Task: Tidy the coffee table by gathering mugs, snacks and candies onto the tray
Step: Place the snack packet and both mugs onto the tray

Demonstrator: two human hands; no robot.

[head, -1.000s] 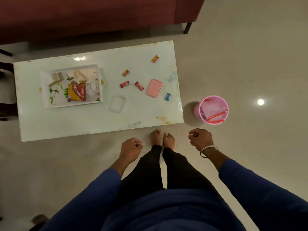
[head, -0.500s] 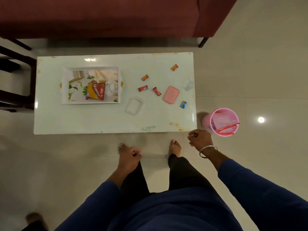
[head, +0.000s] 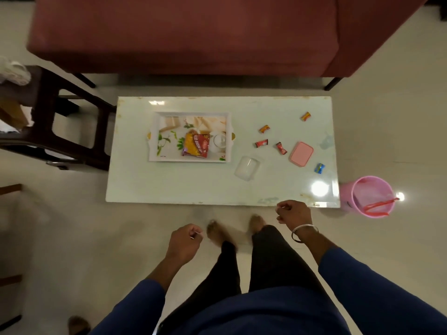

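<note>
A white floral tray (head: 154,139) sits on the left half of the pale coffee table (head: 169,184). It holds a red and yellow snack packet (head: 196,145) and a white mug (head: 219,140). Several wrapped candies lie on the right half: an orange one (head: 305,116), another orange one (head: 264,128), a red one (head: 261,143), a second red one (head: 281,148) and a blue one (head: 319,168). My left hand (head: 184,243) hangs curled below the table's front edge. My right hand (head: 294,212), curled with a bangle on the wrist, hovers at the front edge, holding nothing.
A clear plastic box (head: 246,167) and its pink lid (head: 301,153) lie among the candies. A pink bin (head: 371,196) stands on the floor at the table's right end. A maroon sofa (head: 193,32) runs behind the table, and a dark wooden stool (head: 60,122) stands left.
I have stepped to the left along the table's front, so the table and bin slid right in view. My right hand rose to the front edge. Nothing on the table moved.
</note>
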